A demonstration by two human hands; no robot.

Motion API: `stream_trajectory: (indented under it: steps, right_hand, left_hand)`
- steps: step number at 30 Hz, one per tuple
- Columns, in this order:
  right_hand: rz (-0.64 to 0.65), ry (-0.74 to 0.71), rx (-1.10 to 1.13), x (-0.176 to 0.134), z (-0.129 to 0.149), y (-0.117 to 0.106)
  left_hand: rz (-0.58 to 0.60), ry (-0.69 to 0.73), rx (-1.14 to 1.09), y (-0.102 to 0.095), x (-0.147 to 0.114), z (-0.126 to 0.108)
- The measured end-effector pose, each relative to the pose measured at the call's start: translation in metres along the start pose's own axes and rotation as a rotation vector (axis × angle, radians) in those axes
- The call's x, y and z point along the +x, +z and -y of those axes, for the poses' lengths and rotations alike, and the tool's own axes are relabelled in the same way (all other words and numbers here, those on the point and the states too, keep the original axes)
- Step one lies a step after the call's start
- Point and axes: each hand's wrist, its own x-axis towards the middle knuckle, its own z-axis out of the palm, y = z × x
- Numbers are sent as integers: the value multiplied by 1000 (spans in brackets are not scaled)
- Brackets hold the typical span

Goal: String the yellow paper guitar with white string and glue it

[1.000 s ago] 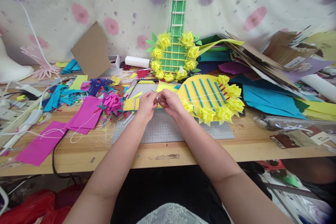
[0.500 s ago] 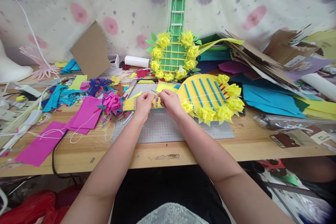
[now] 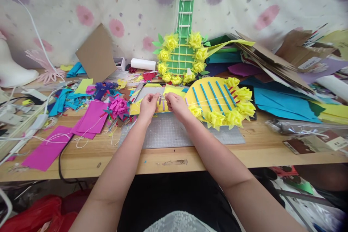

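Note:
Over the neck of a yellow craft guitar (image 3: 198,86), my left hand (image 3: 149,106) and my right hand (image 3: 175,103) face each other, a small gap apart. Both are closed in a pinch on thin white string, of which only a short bit shows between the fingertips. Blue strips, small red pieces and yellow paper flowers (image 3: 214,118) decorate the guitar's body, and white string (image 3: 208,100) runs across it. Short purple strips (image 3: 163,105) sit on the neck between my hands. A magenta paper flower (image 3: 119,107) lies by the neck's left end.
A green flowered guitar (image 3: 186,18) leans against the curtain. The grey cutting mat (image 3: 163,134) lies under the yellow one. Leftward are a blue glue gun (image 3: 104,87), magenta paper (image 3: 49,148), cords and scraps; rightward, blue paper (image 3: 282,105) and cardboard (image 3: 263,52).
The view has shifted slightly. My left fingers have drawn a little away from the neck's middle, and a second purple strip now shows between my hands. Both pinches stay closed.

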Motion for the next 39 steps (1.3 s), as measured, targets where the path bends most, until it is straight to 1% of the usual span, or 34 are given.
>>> stream_trajectory:
  steps: [3, 5, 8, 9, 10, 11, 12, 14, 15, 16, 18, 20, 22, 25, 28, 30, 32, 36, 39]
  right_hand:
    - [1, -99, -167, 3, -1, -4]
    - [0, -143, -215, 4, -2, -6]
    - [20, -160, -154, 5, -1, -9]
    - [25, -155, -118, 4, -1, -10]
    - [27, -154, -84, 4, 0, -11]
    - [29, -157, -58, 4, 0, -12]
    - [34, -167, -43, 4, 0, -13]
    - [68, -192, -56, 4, 0, -13]
    - [93, -207, -84, 4, -2, -13]
    - [117, -226, -127, 5, -3, -13]
    - [141, -287, -256, 5, -8, -12]
    - [133, -366, -404, 5, -13, -12]
    - [133, -425, -526, 4, -16, -12]
    - [138, -459, -617, 4, -16, -13]
    - [43, -468, -608, 6, -15, -17]
    - [-20, -457, -571, 8, -15, -19]
    - [-54, -442, -528, 9, -15, -20]
    - [-81, -406, -432, 8, -15, -19]
    - [-28, -371, -369, 6, -14, -18]
  left_hand:
    - [-84, 60, -85, -4, 6, -1]
    - [-197, 143, -76, -8, 9, -1]
    - [-394, 262, 27, -17, 13, 2]
    - [-425, 298, 78, -19, 13, 3]
    - [-416, 324, 136, -21, 13, 5]
    - [-362, 331, 198, -21, 12, 5]
    - [-275, 316, 254, -19, 10, 6]
    - [-83, 234, 315, -13, 5, 5]
    - [-16, 187, 315, -9, 3, 5]
    - [19, 144, 297, -5, 0, 4]
    - [34, 78, 225, 0, -3, 2]
    - [45, 20, 146, 2, -5, 0]
    - [74, -31, 79, -1, -5, -4]
    - [100, -83, 21, -8, -4, -11]
    - [143, -146, -19, -16, -2, -19]
    - [217, -206, -51, -19, -2, -24]
    - [291, -241, -48, -21, -2, -26]
    - [352, -187, 105, -20, -5, -28]
    - [415, -114, 256, -20, -5, -28]
